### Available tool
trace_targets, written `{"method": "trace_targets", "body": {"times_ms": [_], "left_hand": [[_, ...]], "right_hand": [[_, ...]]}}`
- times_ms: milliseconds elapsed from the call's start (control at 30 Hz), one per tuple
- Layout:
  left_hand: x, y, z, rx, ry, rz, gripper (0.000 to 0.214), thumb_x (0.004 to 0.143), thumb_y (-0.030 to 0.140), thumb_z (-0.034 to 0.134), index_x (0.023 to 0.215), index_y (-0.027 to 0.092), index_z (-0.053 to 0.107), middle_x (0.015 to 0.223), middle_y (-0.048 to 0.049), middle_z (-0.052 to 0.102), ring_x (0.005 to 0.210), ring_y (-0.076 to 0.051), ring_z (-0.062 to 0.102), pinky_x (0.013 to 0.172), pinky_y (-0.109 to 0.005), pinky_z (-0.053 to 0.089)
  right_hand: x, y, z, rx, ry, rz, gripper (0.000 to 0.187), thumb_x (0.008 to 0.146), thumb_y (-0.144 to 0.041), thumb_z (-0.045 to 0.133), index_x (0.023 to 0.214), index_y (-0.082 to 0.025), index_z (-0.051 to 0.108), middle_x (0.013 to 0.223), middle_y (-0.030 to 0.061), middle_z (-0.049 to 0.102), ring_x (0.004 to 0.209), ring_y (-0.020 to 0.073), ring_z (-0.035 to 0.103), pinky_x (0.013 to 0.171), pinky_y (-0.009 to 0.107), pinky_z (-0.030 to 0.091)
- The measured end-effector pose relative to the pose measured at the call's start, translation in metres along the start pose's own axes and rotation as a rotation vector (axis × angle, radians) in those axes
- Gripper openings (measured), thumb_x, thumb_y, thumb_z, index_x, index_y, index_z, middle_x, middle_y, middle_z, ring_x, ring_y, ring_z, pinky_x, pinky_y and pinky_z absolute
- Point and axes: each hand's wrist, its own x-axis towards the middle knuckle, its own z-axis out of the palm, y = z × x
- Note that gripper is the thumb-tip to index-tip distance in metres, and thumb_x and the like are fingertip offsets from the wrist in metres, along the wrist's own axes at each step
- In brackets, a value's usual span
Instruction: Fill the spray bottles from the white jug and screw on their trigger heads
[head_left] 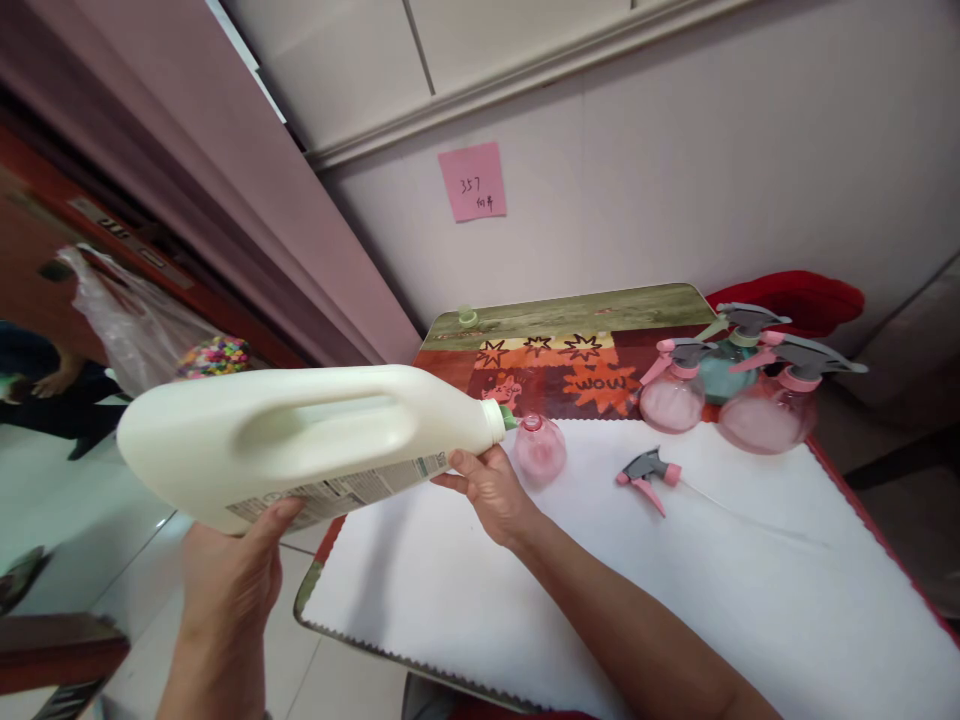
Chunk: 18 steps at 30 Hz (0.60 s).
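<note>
A large white detergent jug lies tilted nearly on its side in the air, its neck pointing right. My left hand supports it from below near the base, thumb against the printed label. Under the neck, my right hand grips the jug with thumb and fingers. The jug's green pouring spout is close to the mouth of a round pink bottle, which stands uncapped on the table. Whether liquid is flowing cannot be made out. To the right lies a grey and pink spray head with its clear tube.
Two pink spray bottles and a teal one stand at the table's right rear. A light green cap rests at the back left. A plastic bag hangs at left, near another person's hand. The wall borders the table's back.
</note>
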Motion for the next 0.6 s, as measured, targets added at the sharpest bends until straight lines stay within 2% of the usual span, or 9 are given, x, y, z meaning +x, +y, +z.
{"method": "trace_targets", "body": {"times_ms": [233,333,500,600], "left_hand": [[0.0002,-0.0018,-0.0013,0.035,0.044,-0.022,0.059,0.048,0.028,0.095,0.103,0.016,0.076,0.1,-0.0069,0.078,0.09,-0.019,0.073,0.094,-0.029,0.056],[0.0,-0.0025,-0.0017,0.048,0.052,-0.01,0.059,0.049,0.027,0.094,0.104,0.016,0.075,0.102,-0.0079,0.077,0.096,-0.02,0.072,0.096,-0.031,0.055],[-0.0006,-0.0005,-0.0009,0.062,0.042,-0.024,0.057,0.05,0.026,0.093,0.103,0.015,0.075,0.103,-0.0098,0.077,0.104,-0.026,0.07,0.101,-0.04,0.053],[-0.0007,0.001,0.0001,0.069,0.036,-0.02,0.055,0.051,0.027,0.093,0.101,0.015,0.075,0.104,-0.0094,0.077,0.108,-0.027,0.069,0.103,-0.04,0.052]], "right_hand": [[0.0,-0.0006,0.0004,0.004,-0.001,-0.002,0.064,0.067,-0.042,0.086,0.125,-0.026,0.062,0.121,0.0063,0.073,0.115,0.0266,0.065,0.096,0.047,0.056],[0.0002,-0.0001,-0.0002,0.006,-0.003,-0.003,0.064,0.068,-0.042,0.086,0.125,-0.026,0.062,0.122,0.006,0.073,0.114,0.0263,0.066,0.097,0.047,0.056],[-0.0003,-0.0004,-0.0003,0.006,-0.002,0.001,0.061,0.069,-0.041,0.086,0.124,-0.026,0.064,0.123,0.0055,0.073,0.114,0.0256,0.066,0.096,0.045,0.056],[-0.0007,-0.001,0.0002,0.005,-0.006,0.0,0.059,0.069,-0.042,0.085,0.123,-0.026,0.064,0.125,0.0057,0.072,0.115,0.0258,0.066,0.097,0.046,0.056]]}}
